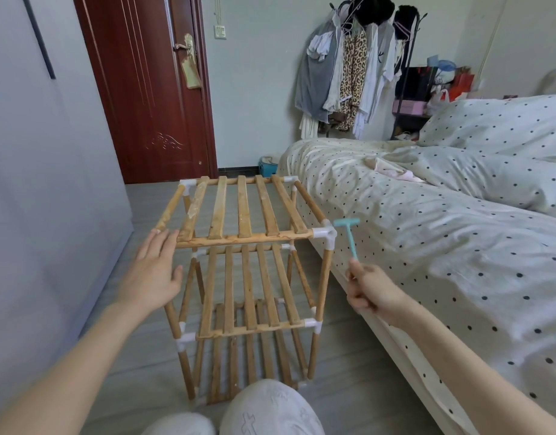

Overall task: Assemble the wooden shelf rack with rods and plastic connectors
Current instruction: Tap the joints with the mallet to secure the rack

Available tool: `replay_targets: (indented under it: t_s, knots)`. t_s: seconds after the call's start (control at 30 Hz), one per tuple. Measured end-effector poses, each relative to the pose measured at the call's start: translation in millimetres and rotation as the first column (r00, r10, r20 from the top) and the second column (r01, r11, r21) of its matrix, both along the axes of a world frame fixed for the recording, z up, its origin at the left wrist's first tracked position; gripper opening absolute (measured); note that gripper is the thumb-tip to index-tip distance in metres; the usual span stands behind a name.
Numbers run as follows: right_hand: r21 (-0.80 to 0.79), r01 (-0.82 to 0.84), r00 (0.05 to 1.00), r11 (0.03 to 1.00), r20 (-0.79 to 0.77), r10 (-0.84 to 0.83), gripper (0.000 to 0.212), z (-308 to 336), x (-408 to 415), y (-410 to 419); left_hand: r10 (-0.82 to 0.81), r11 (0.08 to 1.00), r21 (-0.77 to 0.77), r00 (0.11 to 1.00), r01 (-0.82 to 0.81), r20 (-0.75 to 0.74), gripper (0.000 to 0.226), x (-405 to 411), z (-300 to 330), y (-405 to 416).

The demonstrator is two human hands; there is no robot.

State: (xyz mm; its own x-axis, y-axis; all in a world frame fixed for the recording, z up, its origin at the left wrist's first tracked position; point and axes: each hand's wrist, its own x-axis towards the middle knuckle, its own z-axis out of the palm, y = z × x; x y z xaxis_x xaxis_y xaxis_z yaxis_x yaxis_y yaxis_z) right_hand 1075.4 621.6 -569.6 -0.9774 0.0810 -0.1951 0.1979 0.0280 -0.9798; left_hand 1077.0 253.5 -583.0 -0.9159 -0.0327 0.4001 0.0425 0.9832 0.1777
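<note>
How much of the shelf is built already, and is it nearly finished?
Nearly finished, it seems. The rack stands upright with three slatted shelves, and white connectors join the rods at the corners in view. The right hand holds a small teal hammer beside the top front corner, probably to tap that joint tight. The left hand lies flat over the other front corner, where I cannot see the connector. That may be what is left.
</note>
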Motion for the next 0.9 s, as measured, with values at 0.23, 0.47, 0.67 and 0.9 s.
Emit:
replay_targets:
  t_s: [0.23,0.47,0.67,0.9]
  knots:
    - [-0.152,0.151,0.988,0.977,0.000,-0.152,0.034,0.3,3.4,-0.7,0.031,1.000,0.004,1.000,-0.031,0.001,0.069,1.2,1.1,5.2]
    - [-0.143,0.167,0.985,0.975,0.060,-0.160,0.033,-5.9,4.0,2.9,0.045,0.999,-0.006,0.999,-0.045,0.014,0.069,3.9,3.1,6.6]
    - [-0.035,0.188,0.977,0.982,-0.095,-0.190,0.032,-2.9,0.5,-16.3,0.048,0.996,-0.078,0.999,-0.048,-0.001,0.068,5.9,5.0,3.4]
    - [0.333,0.264,0.860,0.905,-0.507,-0.064,0.032,6.0,-11.8,-67.3,0.121,0.988,-0.076,0.984,-0.131,-0.130,0.060,28.6,-2.1,25.9]
